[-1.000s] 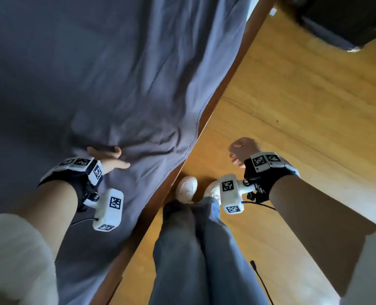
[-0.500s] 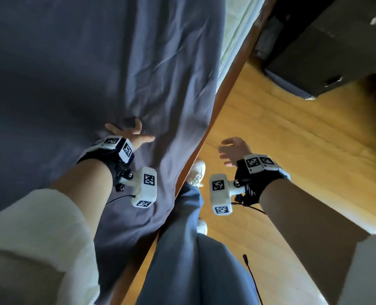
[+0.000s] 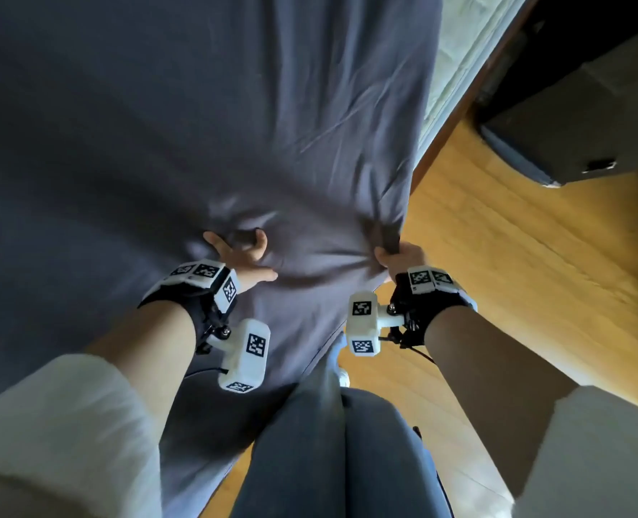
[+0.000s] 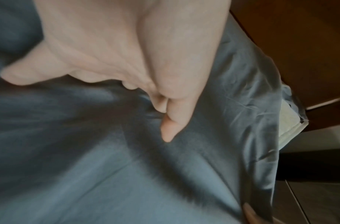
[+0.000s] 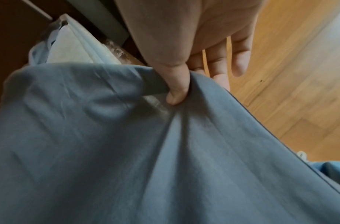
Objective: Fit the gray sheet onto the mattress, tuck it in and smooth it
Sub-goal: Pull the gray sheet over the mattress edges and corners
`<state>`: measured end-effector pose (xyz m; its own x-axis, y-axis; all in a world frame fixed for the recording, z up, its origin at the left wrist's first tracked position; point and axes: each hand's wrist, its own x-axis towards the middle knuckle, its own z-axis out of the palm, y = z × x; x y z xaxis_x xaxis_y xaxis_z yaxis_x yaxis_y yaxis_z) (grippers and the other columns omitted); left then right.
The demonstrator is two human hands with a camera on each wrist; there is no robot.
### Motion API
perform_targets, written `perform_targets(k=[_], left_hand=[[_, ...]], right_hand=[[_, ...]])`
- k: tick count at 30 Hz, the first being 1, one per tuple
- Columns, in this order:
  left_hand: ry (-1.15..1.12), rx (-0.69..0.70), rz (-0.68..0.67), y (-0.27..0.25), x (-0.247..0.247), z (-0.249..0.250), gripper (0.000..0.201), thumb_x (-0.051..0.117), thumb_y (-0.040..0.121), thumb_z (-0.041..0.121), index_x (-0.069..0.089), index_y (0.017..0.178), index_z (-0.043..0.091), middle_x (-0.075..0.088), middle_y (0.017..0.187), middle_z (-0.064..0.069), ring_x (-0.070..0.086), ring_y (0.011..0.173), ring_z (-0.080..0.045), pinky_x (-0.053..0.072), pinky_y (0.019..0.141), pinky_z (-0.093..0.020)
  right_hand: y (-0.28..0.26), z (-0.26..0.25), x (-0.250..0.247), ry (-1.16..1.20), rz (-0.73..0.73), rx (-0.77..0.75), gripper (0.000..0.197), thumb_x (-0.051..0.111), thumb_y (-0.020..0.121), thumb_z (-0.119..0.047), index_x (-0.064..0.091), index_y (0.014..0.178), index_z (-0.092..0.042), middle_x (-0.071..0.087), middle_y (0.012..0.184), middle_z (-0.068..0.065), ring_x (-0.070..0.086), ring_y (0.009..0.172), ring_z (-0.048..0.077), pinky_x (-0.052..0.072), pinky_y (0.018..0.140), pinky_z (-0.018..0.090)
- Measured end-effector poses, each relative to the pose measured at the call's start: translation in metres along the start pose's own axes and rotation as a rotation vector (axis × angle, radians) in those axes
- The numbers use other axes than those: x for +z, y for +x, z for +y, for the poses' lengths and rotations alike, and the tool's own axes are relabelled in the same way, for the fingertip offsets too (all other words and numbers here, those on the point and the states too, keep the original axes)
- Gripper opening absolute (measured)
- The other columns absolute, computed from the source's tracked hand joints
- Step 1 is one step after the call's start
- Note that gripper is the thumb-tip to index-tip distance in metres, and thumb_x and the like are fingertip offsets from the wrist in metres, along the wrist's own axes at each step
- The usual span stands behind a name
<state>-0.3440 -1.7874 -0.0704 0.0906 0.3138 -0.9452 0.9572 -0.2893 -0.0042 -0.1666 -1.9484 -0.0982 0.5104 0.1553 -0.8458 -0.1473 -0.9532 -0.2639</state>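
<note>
The gray sheet [image 3: 235, 125] covers most of the mattress [image 3: 450, 61], whose white side shows bare at the top right. My left hand [image 3: 240, 252] presses flat on the sheet with fingers spread, and creases radiate from it. In the left wrist view the left hand [image 4: 146, 91] lies on the sheet [image 4: 107, 181] near the bare mattress corner [image 4: 288, 128]. My right hand [image 3: 397, 256] grips the sheet's hanging right edge. The right wrist view shows the right hand [image 5: 194, 75] with its thumb on top of the bunched sheet [image 5: 107, 151], fingers behind it, and the mattress [image 5: 73, 51] beyond.
A brown wooden bed frame [image 3: 455, 121] runs along the mattress side. Wooden floor [image 3: 515, 274] lies to the right, with dark furniture [image 3: 571, 106] at the upper right. My legs in blue trousers [image 3: 328, 443] stand against the bed, a white shoe [image 3: 341, 377] below.
My right hand moved left from over the floor and took hold of the sheet's edge. My left hand slid forward along the sheet. I stepped further along the bed.
</note>
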Motion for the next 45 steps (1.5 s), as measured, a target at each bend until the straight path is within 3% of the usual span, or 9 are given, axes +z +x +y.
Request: perform_targets(k=[5,10,15,20,26,30,34,37,45], left_hand=[[-0.077,0.02,-0.073,-0.014,-0.018,-0.009,0.07,0.055,0.09,0.036,0.015,0.148,0.036,-0.019,0.15,-0.032,0.028,0.136,-0.047,0.027,0.114,-0.029],[-0.284,0.096,-0.043,-0.009,-0.076,0.03,0.029,0.05,0.094,0.01,0.07,0.112,0.02,0.053,0.133,-0.015,0.046,0.127,-0.019,0.036,0.101,-0.022],[-0.378,0.143,0.187,0.004,-0.134,0.094,0.044,0.048,0.094,0.015,0.046,0.138,0.019,0.044,0.146,-0.008,0.046,0.13,-0.026,0.036,0.104,-0.029],[-0.453,0.105,0.196,0.031,-0.161,0.129,0.049,0.05,0.094,0.016,0.039,0.142,0.013,0.033,0.152,-0.005,0.034,0.139,-0.021,0.023,0.111,-0.024],[-0.564,-0.059,0.105,0.051,-0.179,0.177,0.061,0.057,0.089,0.034,0.037,0.143,0.013,0.034,0.151,-0.008,0.03,0.14,-0.027,0.023,0.117,-0.036],[-0.669,-0.057,0.213,0.049,-0.196,0.212,0.091,0.062,0.041,0.067,0.058,0.125,0.032,0.042,0.145,-0.013,0.039,0.133,-0.035,0.03,0.113,-0.04],[-0.718,0.15,0.227,0.034,-0.213,0.25,0.047,0.076,0.065,0.052,0.065,0.104,0.028,0.028,0.153,-0.012,0.023,0.143,-0.023,0.022,0.118,-0.033],[-0.707,0.17,0.305,0.038,-0.219,0.262,0.064,0.074,0.068,0.05,0.054,0.119,0.016,0.055,0.132,-0.004,0.048,0.127,-0.023,0.04,0.103,-0.033],[-0.956,0.008,0.326,0.059,-0.244,0.192,0.026,0.061,0.088,0.03,0.06,0.072,0.01,0.061,0.081,-0.022,0.059,0.07,-0.029,0.049,0.069,-0.035]], right_hand=[[0.0,0.001,-0.022,0.065,-0.072,0.203,0.04,0.047,0.094,-0.012,0.046,0.132,0.0,0.051,0.133,0.02,0.054,0.115,0.031,0.049,0.083,0.033],[0.026,-0.032,-0.077,0.138,0.001,0.112,0.029,0.056,0.088,-0.005,0.053,0.116,-0.004,0.056,0.125,0.024,0.049,0.087,0.023,0.045,0.067,0.03],[0.063,-0.116,-0.129,0.146,0.093,-0.095,0.022,0.061,0.083,-0.007,0.047,0.098,-0.014,0.06,0.085,0.009,0.058,0.058,0.013,0.039,0.046,0.02],[0.113,-0.193,-0.166,0.066,0.0,-0.149,0.028,0.063,0.079,-0.017,0.048,0.102,-0.019,0.062,0.097,0.009,0.059,0.084,0.025,0.049,0.074,0.037],[0.147,-0.255,-0.197,0.051,-0.172,-0.33,0.033,0.059,0.09,-0.017,0.059,0.117,0.001,0.063,0.086,0.008,0.057,0.067,0.017,0.044,0.057,0.02],[0.145,-0.279,-0.202,0.002,-0.206,-0.43,0.027,0.062,0.087,-0.013,0.064,0.11,0.0,0.061,0.091,0.009,0.057,0.081,0.021,0.047,0.061,0.023],[0.135,-0.297,-0.201,0.08,-0.325,-0.516,0.024,0.063,0.086,-0.006,0.065,0.108,0.002,0.062,0.088,0.001,0.057,0.08,0.012,0.044,0.066,0.009],[0.125,-0.31,-0.195,0.043,-0.39,-0.649,0.024,0.059,0.088,-0.003,0.064,0.109,0.007,0.056,0.101,0.006,0.052,0.093,0.012,0.04,0.089,0.019],[0.136,-0.301,-0.195,0.044,-0.319,-0.467,0.035,0.056,0.089,-0.005,0.053,0.124,-0.005,0.061,0.118,0.011,0.055,0.097,0.013,0.044,0.072,0.014]])
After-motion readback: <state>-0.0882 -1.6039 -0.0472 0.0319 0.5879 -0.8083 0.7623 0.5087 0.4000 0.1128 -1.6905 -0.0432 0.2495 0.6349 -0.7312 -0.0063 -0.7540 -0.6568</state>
